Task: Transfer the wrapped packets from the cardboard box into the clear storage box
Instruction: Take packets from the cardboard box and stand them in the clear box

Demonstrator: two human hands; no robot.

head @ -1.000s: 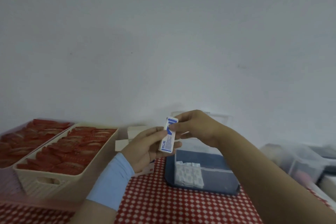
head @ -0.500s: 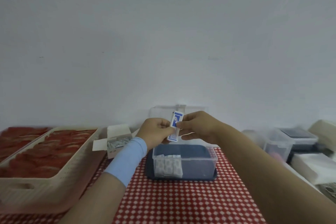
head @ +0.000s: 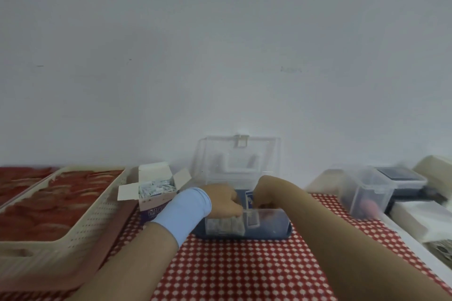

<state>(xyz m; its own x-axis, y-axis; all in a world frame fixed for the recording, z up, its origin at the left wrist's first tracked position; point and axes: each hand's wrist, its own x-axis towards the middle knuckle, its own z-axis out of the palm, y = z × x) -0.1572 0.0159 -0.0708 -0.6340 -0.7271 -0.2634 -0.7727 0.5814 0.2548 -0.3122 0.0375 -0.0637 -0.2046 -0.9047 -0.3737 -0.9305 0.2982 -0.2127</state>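
Noting the clear storage box [head: 271, 221] directly below the fingers [head: 234, 211], we record the left hand [head: 221, 200] and right hand [head: 265, 192] equally near, fingers curled and pinching one blue-and-white wrapped packet [head: 248, 197] between them, its long axis upright, its lower end inside the box beside the stacked white packets [head: 223, 224].

Pale blue cuff [head: 183, 212] around the left wrist

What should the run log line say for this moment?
phase: placing | left hand, right hand: pinch packet | packet: partly in clear box | cardboard box: open, holds packets
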